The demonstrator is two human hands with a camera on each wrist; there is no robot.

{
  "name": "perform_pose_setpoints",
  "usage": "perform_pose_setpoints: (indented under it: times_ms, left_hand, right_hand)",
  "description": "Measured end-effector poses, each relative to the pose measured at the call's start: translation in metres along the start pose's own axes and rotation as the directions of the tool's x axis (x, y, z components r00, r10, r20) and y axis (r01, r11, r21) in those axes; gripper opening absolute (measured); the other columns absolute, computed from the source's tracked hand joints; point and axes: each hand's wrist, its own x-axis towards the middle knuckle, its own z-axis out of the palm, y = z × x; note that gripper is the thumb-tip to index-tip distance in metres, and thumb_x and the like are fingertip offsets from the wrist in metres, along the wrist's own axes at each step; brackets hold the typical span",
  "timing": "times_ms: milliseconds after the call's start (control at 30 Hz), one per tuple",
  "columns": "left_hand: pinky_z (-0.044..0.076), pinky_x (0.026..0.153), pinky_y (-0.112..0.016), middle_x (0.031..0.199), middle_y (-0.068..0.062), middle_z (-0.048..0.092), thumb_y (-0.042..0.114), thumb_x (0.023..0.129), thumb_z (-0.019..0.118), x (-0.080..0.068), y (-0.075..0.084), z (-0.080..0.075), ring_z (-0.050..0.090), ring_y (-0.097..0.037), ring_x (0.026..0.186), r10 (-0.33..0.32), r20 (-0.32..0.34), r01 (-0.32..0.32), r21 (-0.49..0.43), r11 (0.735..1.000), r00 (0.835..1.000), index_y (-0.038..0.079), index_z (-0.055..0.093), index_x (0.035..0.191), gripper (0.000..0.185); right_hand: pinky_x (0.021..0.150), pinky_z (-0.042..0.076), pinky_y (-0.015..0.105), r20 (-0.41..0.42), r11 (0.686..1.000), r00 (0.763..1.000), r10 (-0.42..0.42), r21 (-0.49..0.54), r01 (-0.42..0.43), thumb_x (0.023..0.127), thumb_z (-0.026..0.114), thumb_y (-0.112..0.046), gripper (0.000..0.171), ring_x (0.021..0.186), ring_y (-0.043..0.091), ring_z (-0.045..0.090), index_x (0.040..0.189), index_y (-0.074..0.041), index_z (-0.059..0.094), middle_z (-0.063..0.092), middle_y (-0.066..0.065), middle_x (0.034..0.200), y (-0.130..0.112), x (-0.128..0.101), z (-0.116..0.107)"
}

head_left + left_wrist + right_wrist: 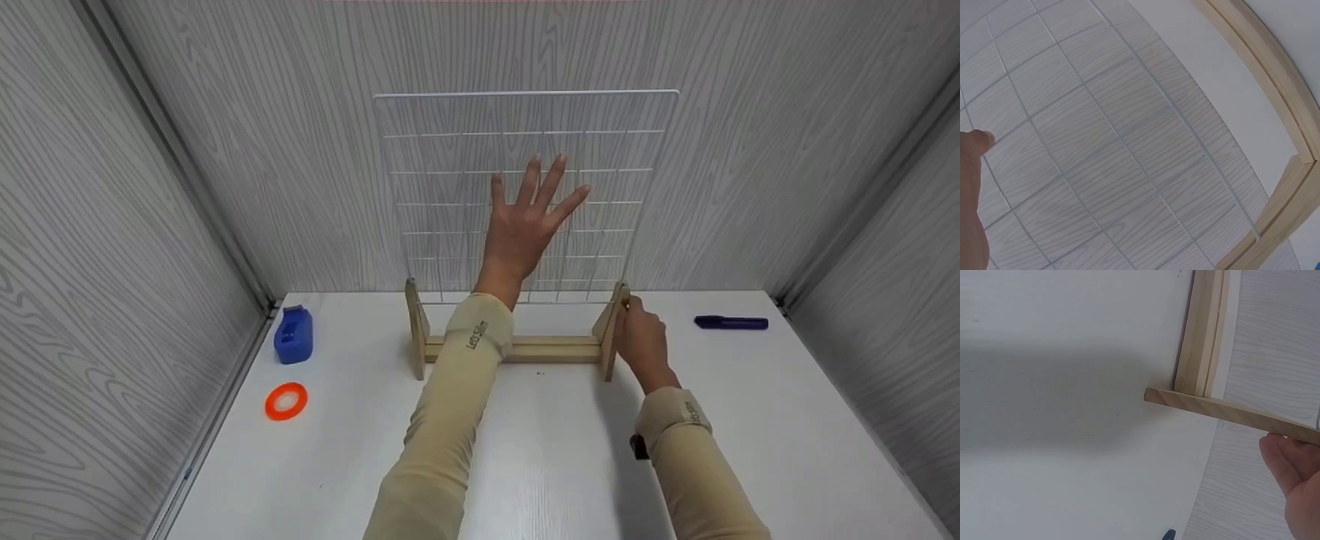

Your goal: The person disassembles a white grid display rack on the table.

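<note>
White wire grid (pixel 525 195) stands upright in the wooden stand (pixel 517 349); my left hand (pixel 525 225) presses it with fingers spread flat, my right hand (pixel 641 341) grips the stand's right foot below.

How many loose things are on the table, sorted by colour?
Blue: 2, the dispenser and the pen
Orange: 1, the tape roll
White: 1, the wire grid
Wood: 1, the stand
Total: 5
</note>
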Motion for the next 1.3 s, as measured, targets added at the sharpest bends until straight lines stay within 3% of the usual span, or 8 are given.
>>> perform_pose_setpoints:
  times_ms: [633,867,1300]
  left_hand:
    - [0.047,0.107,-0.063,0.164,0.006,0.036,0.012,0.101,0.061,0.015,-0.002,-0.008,0.04,-0.023,0.148,0.011,-0.028,-0.011,-0.013,1.0,1.0,0.051,0.035,0.153,0.07]
    - [0.045,0.109,-0.064,0.166,0.005,0.033,0.021,0.1,0.064,0.019,-0.004,-0.013,0.037,-0.024,0.15,0.02,-0.013,-0.02,-0.011,1.0,1.0,0.05,0.031,0.155,0.07]
    - [0.046,0.108,-0.063,0.165,0.005,0.036,0.019,0.101,0.062,0.021,-0.007,-0.015,0.039,-0.023,0.149,0.03,-0.028,-0.03,0.003,1.0,0.999,0.05,0.034,0.154,0.067]
  right_hand:
    - [0.073,0.058,0.057,0.024,1.0,0.999,0.023,0.008,-0.024,0.108,0.041,-0.012,0.037,0.092,0.049,0.071,0.136,0.011,0.048,0.068,0.037,0.108,0.0,0.002,-0.005]
    - [0.071,0.058,0.058,0.014,1.0,1.0,0.004,0.02,-0.005,0.109,0.04,-0.016,0.039,0.09,0.05,0.071,0.134,0.012,0.049,0.068,0.037,0.102,0.0,0.002,-0.005]
    - [0.075,0.057,0.06,0.028,1.0,1.0,0.007,0.019,-0.008,0.109,0.04,-0.015,0.038,0.095,0.052,0.069,0.134,0.01,0.049,0.067,0.038,0.108,0.001,0.003,-0.003]
